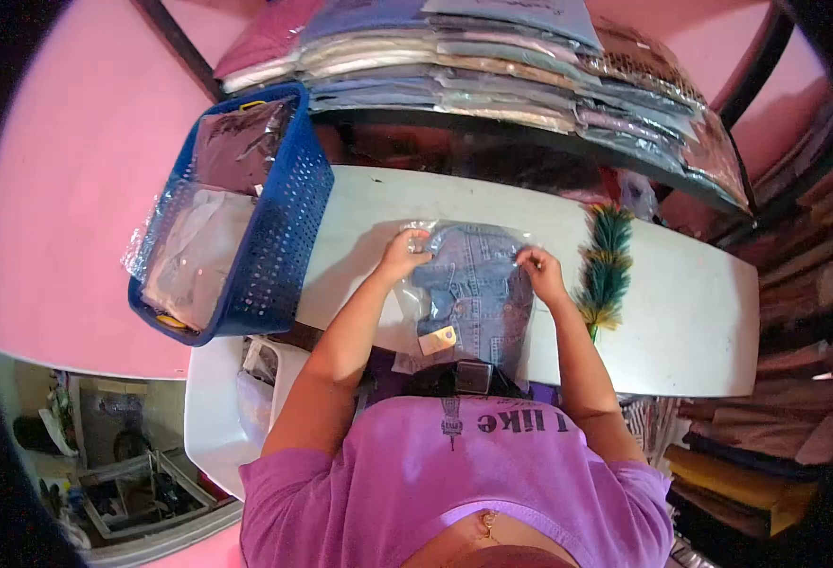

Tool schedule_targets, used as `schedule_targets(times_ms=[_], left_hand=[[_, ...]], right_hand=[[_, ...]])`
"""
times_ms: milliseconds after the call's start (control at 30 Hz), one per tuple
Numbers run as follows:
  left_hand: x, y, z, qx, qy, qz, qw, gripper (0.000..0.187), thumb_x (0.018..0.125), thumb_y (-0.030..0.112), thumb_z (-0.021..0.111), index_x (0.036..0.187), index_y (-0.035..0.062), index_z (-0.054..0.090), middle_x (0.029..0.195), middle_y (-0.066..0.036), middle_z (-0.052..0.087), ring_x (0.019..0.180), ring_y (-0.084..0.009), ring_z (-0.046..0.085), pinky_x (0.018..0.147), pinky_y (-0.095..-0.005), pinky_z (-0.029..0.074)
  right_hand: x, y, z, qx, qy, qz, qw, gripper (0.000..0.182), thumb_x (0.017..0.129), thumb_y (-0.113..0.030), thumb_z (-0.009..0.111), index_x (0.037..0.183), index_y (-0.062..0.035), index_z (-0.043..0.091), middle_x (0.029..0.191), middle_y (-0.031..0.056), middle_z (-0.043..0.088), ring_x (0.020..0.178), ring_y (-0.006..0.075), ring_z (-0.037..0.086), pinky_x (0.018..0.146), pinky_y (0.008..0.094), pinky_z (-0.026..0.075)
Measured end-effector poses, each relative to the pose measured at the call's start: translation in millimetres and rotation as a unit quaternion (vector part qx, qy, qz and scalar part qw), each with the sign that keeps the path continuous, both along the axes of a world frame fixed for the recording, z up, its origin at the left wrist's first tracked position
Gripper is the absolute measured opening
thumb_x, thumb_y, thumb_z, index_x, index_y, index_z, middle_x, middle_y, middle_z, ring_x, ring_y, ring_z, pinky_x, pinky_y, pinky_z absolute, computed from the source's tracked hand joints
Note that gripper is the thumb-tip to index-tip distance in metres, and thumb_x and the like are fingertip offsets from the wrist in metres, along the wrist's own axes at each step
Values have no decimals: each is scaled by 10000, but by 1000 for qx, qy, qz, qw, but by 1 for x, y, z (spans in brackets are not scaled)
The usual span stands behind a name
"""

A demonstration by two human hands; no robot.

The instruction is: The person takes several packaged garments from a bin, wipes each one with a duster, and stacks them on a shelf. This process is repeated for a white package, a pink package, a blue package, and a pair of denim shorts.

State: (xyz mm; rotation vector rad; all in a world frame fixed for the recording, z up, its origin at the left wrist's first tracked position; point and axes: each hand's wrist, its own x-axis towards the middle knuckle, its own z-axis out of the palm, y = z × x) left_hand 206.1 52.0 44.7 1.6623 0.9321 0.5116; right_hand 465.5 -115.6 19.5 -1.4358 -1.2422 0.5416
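Observation:
A folded blue denim garment (478,284) lies inside a clear plastic bag on the white table (364,204). A small cream tag (437,341) shows near the bag's lower left. My left hand (405,254) holds the bag's upper left edge, its fingers closed on the plastic. On the other side, my right hand (541,270) pinches the upper right edge of the bag, beside the denim. The bag's lower end reaches the table's front edge, near my shirt.
A blue basket (288,227) with bagged clothes stands at the left. Right of the bag lies a green and yellow tinsel-like piece (608,265). Stacks of bagged garments (501,71) fill the shelf behind. Folded fabrics (767,426) are at the right.

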Motion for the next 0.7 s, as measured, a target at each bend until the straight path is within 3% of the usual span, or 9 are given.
schedule_targets(times_ms=[33,100,167,233,367,467,600,700], left_hand=[[-2,1,0,32,24,11,999,402,625,51,737,992,63,573,953,-40,601,867,-128,572,738,-283,474],[-6,2,12,68,71,23,995,436,599,60,758,993,58,571,990,-74,602,885,-170,580,765,-299,472],[-13,-2,23,148,102,6,984,438,603,96,765,992,52,569,998,-104,603,917,-214,579,799,-311,461],[-19,-4,39,155,122,9,980,438,606,118,766,991,51,570,1007,-113,602,936,-228,576,814,-316,453],[-31,-12,78,200,189,9,961,446,610,164,765,1000,55,578,1017,-125,606,959,-249,576,833,-324,445],[-43,-10,95,209,187,10,960,439,627,83,747,1028,41,571,966,-89,602,861,-176,574,758,-291,465],[-49,-13,129,195,177,16,965,426,630,84,740,1022,40,578,958,-90,607,839,-172,578,748,-284,464],[-44,-24,161,200,188,27,961,419,621,120,745,1006,48,596,980,-116,621,931,-233,586,819,-313,451]], right_hand=[[1,0,1,8,-4,8,1000,203,730,53,543,888,-58,606,709,62,590,705,168,558,680,268,438],[-4,-5,31,-53,-52,5,997,151,724,75,535,727,-39,633,762,69,628,764,193,581,733,279,441],[-5,-2,41,-47,-58,21,997,151,722,67,539,744,-40,644,769,78,632,769,209,584,735,298,446],[-6,-1,54,-26,-64,32,997,124,747,29,552,762,-43,653,755,59,634,768,160,572,728,269,426],[-7,5,79,-53,-66,36,996,130,744,32,557,772,-42,660,760,62,638,749,159,578,705,266,433],[-9,9,96,-13,-91,65,994,182,727,42,554,798,-74,677,768,108,626,726,222,594,664,300,454],[-9,8,126,6,-110,65,992,169,730,23,572,802,-87,679,756,110,620,706,221,590,651,304,452],[-4,10,134,-25,-89,64,994,169,729,22,576,807,-88,679,742,107,616,696,214,586,645,302,449]])
